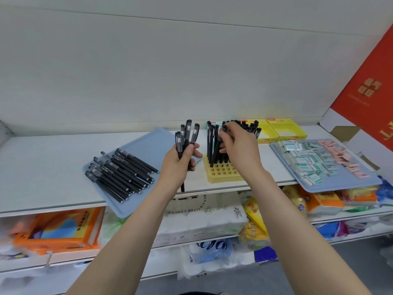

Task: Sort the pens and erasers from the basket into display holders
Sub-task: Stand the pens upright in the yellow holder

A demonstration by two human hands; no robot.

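Left hand [182,158] closed around a small bundle of black pens [186,137], caps up, barrels gripped about mid-length; one barrel hangs below the fist past the shelf's [42,167] front edge. Right hand [238,143] pinched narrow on the cap end of a single pen [218,143] standing in the yellow pen holder [223,172], which sits near the shelf's front edge, just right of centre. Holder's rear rows filled with upright pens; front rows of square sockets empty. More loose pens [121,173] lie side by side on a blue tray [148,145] toward the shelf's left, its near corner overhanging the front edge. Erasers [314,160], white-teal and pink wrapped blocks, heaped on a second blue tray [340,188] at the right end, also overhanging. Two yellow display boxes [285,130] at the back edge, apparently empty. Handling, judged: pens light, rigid, smooth-barrelled, so a loose fist lets them slide down, as the low-hanging one suggests; the bundle wants a firm wrap. For seating, best held near the cap with fingertips, keeping the pen vertical so the tip finds its socket. Sockets look snug; tilt may jam or nudge neighbours. Holder seems light and could shift under a sideways push. Erasers small, light, slightly soft, wrappers likely slippery; pinch on the long sides.
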